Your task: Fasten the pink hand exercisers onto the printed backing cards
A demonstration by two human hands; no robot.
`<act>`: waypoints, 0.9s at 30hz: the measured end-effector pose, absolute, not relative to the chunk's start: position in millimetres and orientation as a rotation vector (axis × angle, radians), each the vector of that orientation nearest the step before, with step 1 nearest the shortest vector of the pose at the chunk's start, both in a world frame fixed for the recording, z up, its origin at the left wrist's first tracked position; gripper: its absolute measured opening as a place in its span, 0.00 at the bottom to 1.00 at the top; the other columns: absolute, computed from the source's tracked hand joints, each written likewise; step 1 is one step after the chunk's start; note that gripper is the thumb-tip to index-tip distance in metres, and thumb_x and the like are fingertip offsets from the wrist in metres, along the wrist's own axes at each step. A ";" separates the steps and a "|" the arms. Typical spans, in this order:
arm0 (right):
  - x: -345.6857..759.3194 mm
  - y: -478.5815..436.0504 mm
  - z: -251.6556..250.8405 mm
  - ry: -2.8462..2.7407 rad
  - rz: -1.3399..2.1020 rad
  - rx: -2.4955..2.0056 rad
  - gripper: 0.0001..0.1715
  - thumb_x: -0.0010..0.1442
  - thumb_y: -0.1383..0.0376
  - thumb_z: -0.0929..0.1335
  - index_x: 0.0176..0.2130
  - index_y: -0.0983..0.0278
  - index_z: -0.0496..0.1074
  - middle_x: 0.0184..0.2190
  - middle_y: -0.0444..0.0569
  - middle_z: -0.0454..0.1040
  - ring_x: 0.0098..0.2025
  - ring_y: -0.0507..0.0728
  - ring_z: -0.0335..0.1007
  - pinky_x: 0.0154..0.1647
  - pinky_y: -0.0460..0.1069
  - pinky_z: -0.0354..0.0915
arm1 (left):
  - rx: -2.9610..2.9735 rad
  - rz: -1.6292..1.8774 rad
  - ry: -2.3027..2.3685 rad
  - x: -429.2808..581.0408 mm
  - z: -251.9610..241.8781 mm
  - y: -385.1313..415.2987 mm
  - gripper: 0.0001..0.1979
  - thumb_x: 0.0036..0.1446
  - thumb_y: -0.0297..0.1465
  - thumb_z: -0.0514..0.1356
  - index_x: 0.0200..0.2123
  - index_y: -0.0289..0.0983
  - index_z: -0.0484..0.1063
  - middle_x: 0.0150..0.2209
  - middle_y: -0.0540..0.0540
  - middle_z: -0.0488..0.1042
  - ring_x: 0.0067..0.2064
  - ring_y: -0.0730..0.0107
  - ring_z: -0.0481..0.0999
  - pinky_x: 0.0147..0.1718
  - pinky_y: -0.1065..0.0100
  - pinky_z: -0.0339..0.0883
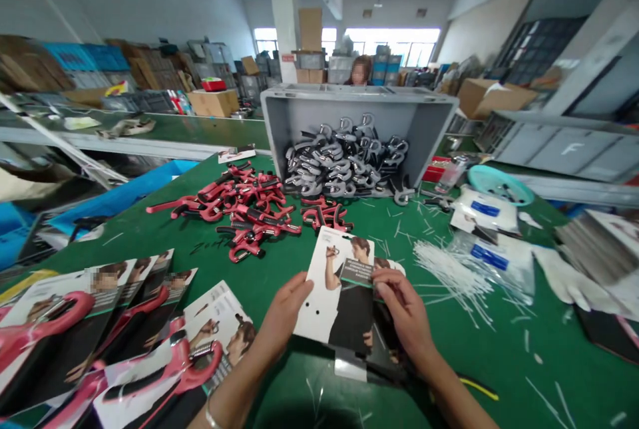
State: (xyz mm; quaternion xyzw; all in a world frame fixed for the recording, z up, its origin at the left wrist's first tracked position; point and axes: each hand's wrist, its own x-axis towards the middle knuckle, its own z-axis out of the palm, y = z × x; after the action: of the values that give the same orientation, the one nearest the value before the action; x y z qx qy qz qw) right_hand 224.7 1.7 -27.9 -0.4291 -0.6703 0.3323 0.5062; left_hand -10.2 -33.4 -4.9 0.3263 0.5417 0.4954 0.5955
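Held between my two hands, over the green table, is a printed backing card (329, 292) with a picture of a person and small punched holes. My left hand (287, 309) pinches its left edge, thumb on the front. My right hand (404, 312) has its fingers closed at the right edge, where at least one more card shows behind. Beyond the card lies a heap of pink-and-black hand grip exercisers (249, 199). To the left are cards with pink hand grips (197, 356) fastened on them. White cable ties (454, 279) lie spread to the right.
A grey crate (424, 136) on its side holds many grey-and-black hand grips. Plastic bags (494, 263), a turquoise bowl (499, 184), a white glove (562, 276) and a card stack (599, 243) sit at right. A yellow-handled tool (479, 387) lies near my right forearm. A person is behind the crate.
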 end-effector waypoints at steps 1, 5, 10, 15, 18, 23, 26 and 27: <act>240.7 3.8 -31.5 -1.677 0.764 -1.100 0.08 0.68 0.61 0.62 0.44 0.58 0.70 0.46 0.52 0.72 0.50 0.61 0.68 0.52 0.57 0.64 | 0.708 1.159 1.281 -10.5 -8.7 -40.3 0.26 0.54 0.43 0.63 0.52 0.34 0.71 0.31 0.47 0.79 0.27 0.68 0.76 0.26 0.72 0.67; 323.7 29.6 -49.6 -1.965 0.398 -1.543 0.13 0.66 0.59 0.61 0.43 0.61 0.72 0.42 0.54 0.75 0.45 0.63 0.71 0.49 0.58 0.66 | 0.724 1.066 1.324 -0.9 -19.2 -57.5 0.30 0.55 0.46 0.61 0.56 0.37 0.67 0.24 0.51 0.76 0.19 0.68 0.72 0.14 0.71 0.64; 390.3 45.7 -60.5 -2.105 0.431 -1.648 0.09 0.60 0.62 0.65 0.38 0.62 0.74 0.37 0.54 0.76 0.39 0.62 0.72 0.44 0.56 0.67 | 0.844 0.984 1.236 27.8 -29.5 -50.2 0.27 0.55 0.46 0.61 0.52 0.35 0.70 0.23 0.51 0.75 0.19 0.70 0.72 0.16 0.73 0.64; 386.6 27.9 -69.6 -2.385 0.335 -1.724 0.08 0.61 0.65 0.65 0.40 0.63 0.72 0.41 0.55 0.73 0.38 0.61 0.71 0.38 0.51 0.65 | 0.881 0.953 1.205 37.6 -33.1 -44.6 0.24 0.55 0.45 0.62 0.49 0.35 0.73 0.22 0.51 0.75 0.19 0.71 0.71 0.15 0.74 0.62; 379.9 28.9 -73.2 -2.380 0.296 -1.754 0.09 0.64 0.65 0.62 0.35 0.64 0.71 0.37 0.56 0.73 0.35 0.60 0.70 0.34 0.51 0.63 | 0.859 0.964 1.162 36.0 -30.5 -46.5 0.26 0.54 0.46 0.63 0.50 0.34 0.72 0.27 0.48 0.78 0.19 0.71 0.72 0.16 0.73 0.65; 381.3 48.8 -55.6 -2.304 0.339 -1.755 0.12 0.67 0.62 0.59 0.40 0.63 0.69 0.36 0.52 0.75 0.34 0.58 0.71 0.36 0.50 0.63 | 0.712 1.062 1.082 31.7 -23.7 -56.6 0.31 0.43 0.38 0.72 0.51 0.34 0.71 0.44 0.39 0.80 0.39 0.61 0.80 0.42 0.64 0.73; 387.3 51.0 -43.1 -2.233 0.341 -1.792 0.12 0.68 0.60 0.59 0.42 0.61 0.68 0.36 0.51 0.75 0.36 0.58 0.72 0.36 0.50 0.63 | 0.687 1.084 1.128 23.8 -24.0 -64.7 0.30 0.42 0.36 0.72 0.50 0.34 0.72 0.46 0.38 0.79 0.41 0.59 0.80 0.41 0.64 0.73; 389.1 48.4 -42.6 -2.212 0.339 -1.820 0.10 0.66 0.60 0.62 0.41 0.61 0.69 0.36 0.52 0.75 0.36 0.59 0.72 0.35 0.50 0.63 | 0.695 1.079 1.137 20.7 -25.0 -66.8 0.29 0.44 0.36 0.71 0.50 0.34 0.72 0.46 0.38 0.79 0.40 0.60 0.80 0.37 0.65 0.73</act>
State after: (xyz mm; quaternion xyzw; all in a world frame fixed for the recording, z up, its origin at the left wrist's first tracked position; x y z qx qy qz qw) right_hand 389.1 48.4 -42.6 -0.6257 -0.7606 0.1166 0.1281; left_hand 20.7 -66.8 -25.0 0.3064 0.5015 0.4758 0.6544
